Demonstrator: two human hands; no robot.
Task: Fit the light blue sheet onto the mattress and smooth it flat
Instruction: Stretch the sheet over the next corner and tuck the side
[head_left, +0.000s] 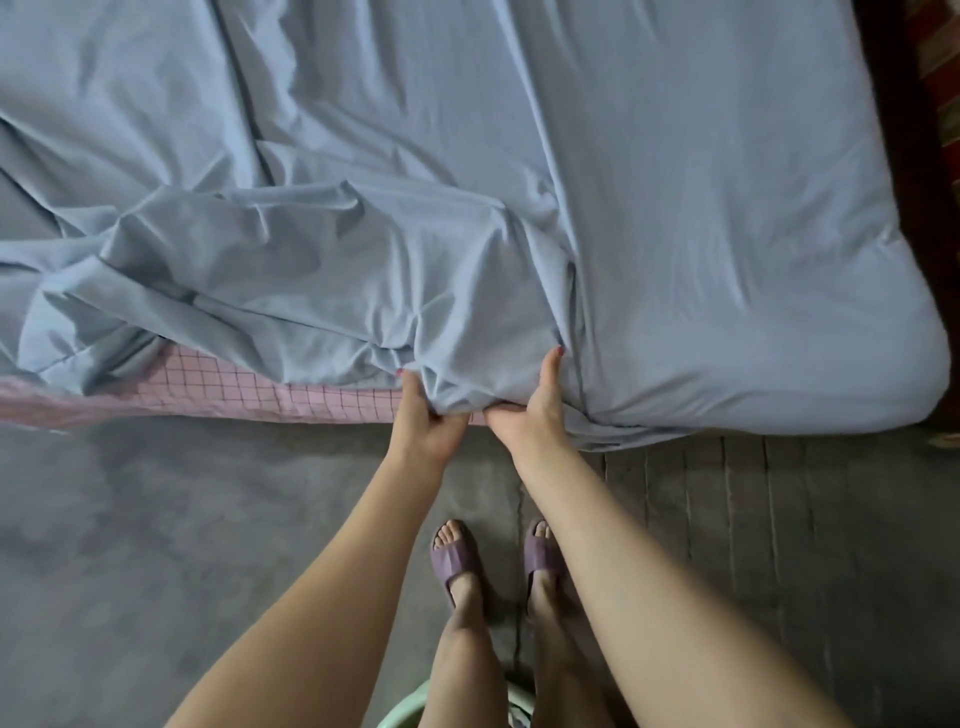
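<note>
Both hands, left (423, 415) & right (535, 410), are clenched on bunched sheet (467, 384) edge; pink checked mattress (249, 389) exposed at left.

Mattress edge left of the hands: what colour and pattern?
Pink with a dark grid of thin lines, on the uncovered mattress; the head view shows it.

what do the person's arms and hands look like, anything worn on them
Both arms are bare up to the frame edge: no sleeves, watch or bracelets show. The left hand and right hand wear no gloves; no rings are visible. The nails that show are painted pinkish red.
</note>
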